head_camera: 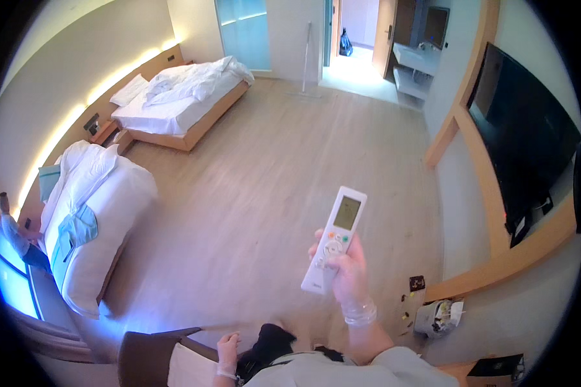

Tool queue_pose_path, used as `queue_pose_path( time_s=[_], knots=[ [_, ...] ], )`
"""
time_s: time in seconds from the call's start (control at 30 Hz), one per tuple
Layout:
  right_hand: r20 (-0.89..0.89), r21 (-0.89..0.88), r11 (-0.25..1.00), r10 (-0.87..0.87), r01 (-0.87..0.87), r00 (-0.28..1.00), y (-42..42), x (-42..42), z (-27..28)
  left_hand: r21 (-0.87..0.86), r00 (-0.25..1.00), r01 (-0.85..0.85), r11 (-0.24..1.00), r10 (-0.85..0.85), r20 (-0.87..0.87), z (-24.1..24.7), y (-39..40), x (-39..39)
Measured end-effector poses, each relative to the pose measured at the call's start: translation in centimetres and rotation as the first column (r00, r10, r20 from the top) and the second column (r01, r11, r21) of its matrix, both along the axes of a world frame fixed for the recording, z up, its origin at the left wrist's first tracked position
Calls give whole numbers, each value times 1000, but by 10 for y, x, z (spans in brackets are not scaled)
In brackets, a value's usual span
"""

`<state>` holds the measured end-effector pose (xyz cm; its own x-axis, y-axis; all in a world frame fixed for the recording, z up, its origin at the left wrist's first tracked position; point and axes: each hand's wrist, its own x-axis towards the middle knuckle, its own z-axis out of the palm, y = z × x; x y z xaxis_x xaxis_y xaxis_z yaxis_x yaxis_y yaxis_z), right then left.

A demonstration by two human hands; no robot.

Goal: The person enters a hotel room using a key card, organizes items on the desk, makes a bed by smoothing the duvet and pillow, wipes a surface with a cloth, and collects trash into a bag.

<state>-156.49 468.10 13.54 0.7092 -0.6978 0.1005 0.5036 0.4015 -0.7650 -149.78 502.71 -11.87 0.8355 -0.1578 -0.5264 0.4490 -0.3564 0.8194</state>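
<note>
My right hand (347, 271), in a clear thin glove, grips a white air-conditioner remote control (333, 242). Its grey display faces up towards me, and my thumb rests on the lower buttons. My left hand (228, 344), gloved too, hangs low by my side near a dark brown chair (147, 358). A white cloth or cushion (189, 365) lies on that chair, just left of the hand. The left fingers look loosely curled; what is inside them, if anything, is hidden.
Two beds (186, 109) (121, 213) with rumpled white bedding stand on the left; another person (22, 237) is beside the nearer one. A long-handled floor mop (306, 63) leans at the back wall. At right are a television (523, 130) and a full waste bin (435, 319) with litter beside it.
</note>
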Motion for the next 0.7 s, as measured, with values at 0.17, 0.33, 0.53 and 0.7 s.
queue_pose_path(
  time_s=[0.17, 0.33, 0.53, 0.7],
  knots=[
    [16, -17, 999, -36, 36, 999, -50, 136, -9, -38, 996, -91, 995, 90, -28, -38, -23, 107],
    [-38, -49, 991, -124, 122, 992, -101, 268, -7, -35, 996, 0, 999, 3, 86, -2, -95, 286],
    [-107, -2, 974, -225, 227, 968, -136, 436, -14, -27, 966, 99, 995, -89, 242, 66, -156, 513],
    [-180, -122, 933, -355, 338, 917, -216, 562, -55, 300, 801, 295, 907, -406, 439, 5, -188, 686]
  ],
)
